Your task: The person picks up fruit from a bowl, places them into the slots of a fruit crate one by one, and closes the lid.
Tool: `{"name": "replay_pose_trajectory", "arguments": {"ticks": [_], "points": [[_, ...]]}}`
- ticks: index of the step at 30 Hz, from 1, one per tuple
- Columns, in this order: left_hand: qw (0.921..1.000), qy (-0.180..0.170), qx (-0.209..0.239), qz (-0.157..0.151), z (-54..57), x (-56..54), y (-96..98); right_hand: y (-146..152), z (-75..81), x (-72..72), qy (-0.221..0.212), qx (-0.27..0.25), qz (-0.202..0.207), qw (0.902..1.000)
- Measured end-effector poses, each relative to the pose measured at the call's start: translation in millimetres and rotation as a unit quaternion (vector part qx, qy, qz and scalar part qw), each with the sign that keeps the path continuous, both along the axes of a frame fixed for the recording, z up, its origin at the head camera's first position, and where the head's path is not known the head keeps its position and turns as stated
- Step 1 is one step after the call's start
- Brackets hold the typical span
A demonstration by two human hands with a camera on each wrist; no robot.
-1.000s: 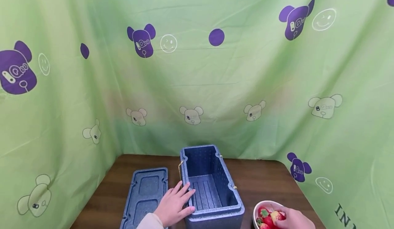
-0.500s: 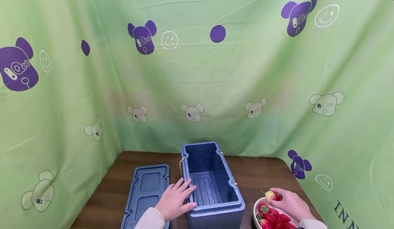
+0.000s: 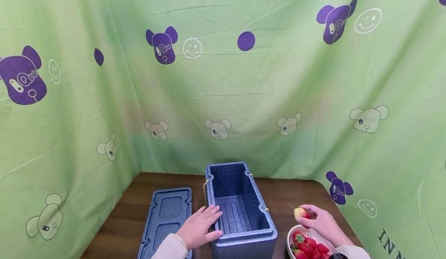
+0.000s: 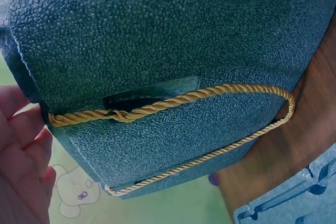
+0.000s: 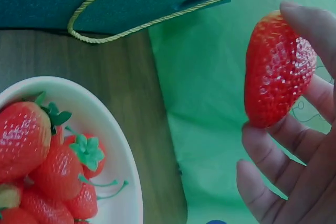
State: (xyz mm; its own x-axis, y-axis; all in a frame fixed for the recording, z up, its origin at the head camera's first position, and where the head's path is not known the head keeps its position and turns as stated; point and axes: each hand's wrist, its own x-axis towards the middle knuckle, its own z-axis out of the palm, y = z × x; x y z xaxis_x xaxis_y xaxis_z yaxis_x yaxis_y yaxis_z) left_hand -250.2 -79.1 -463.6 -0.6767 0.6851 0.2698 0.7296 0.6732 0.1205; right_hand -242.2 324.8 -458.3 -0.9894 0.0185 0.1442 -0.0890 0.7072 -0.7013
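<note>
seen from the head camera, with the blue box as the clock's centre, the person's right hand is at about four o'clock, its grip clamped on a strawberry, thumb at one end and fingertips at the other. the strawberry, red with a pale yellow part, is held up at about three o'clock from the box and at roughly eleven o'clock from the white bowl, apart from both, its thin stem pointing toward ten o'clock. the bowl sits on the brown tabletop at four o'clock from the box and holds more red strawberries, some with green leaves. the left hand rests on the box's rim at about eight o'clock, fingers fairly straight, its grip apart. the box stands upright, its top uncovered, its floor ridged with long grooves. a twisted gold cord hangs on the side by the left hand. at nine o'clock the blue lid lies flat on the tabletop, recessed panels showing. green cloth with purple and pale bear heads hangs toward twelve o'clock and down both sides.
</note>
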Motion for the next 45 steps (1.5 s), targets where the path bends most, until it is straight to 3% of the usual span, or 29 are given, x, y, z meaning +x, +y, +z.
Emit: {"name": "replay_pose_trajectory", "arguments": {"ticks": [9,17,25,31,38,42,45], "points": [[0.9994,0.008,-0.031,0.013,4.3,1.9,0.6,-10,3.5,-9.7,-0.003,-0.062,0.021,0.9979],[0.9995,-0.009,-0.028,0.013,6.1,3.8,6.4,-21,12.0,-14.4,-0.004,-0.097,0.044,0.9944],[0.9996,-0.016,-0.015,0.019,3.9,1.4,5.9,-38,23.3,-28.1,0.008,-0.147,0.08,0.9858],[0.9994,-0.029,-0.002,0.018,2.1,-0.9,5.6,-53,28.0,-36.5,0.039,-0.139,0.107,0.9836],[0.9998,0.008,0.007,0.014,-5.2,-3.7,4.0,-74,29.0,-43.8,0.068,-0.126,0.155,0.9775],[0.9998,0.011,0.011,0.013,-5.0,-2.7,2.1,-87,28.4,-46.9,0.069,-0.138,0.183,0.9708],[0.9998,-0.007,0.005,0.016,-2.9,-0.2,1.0,-95,26.2,-47.0,0.054,-0.153,0.195,0.9673]]}}
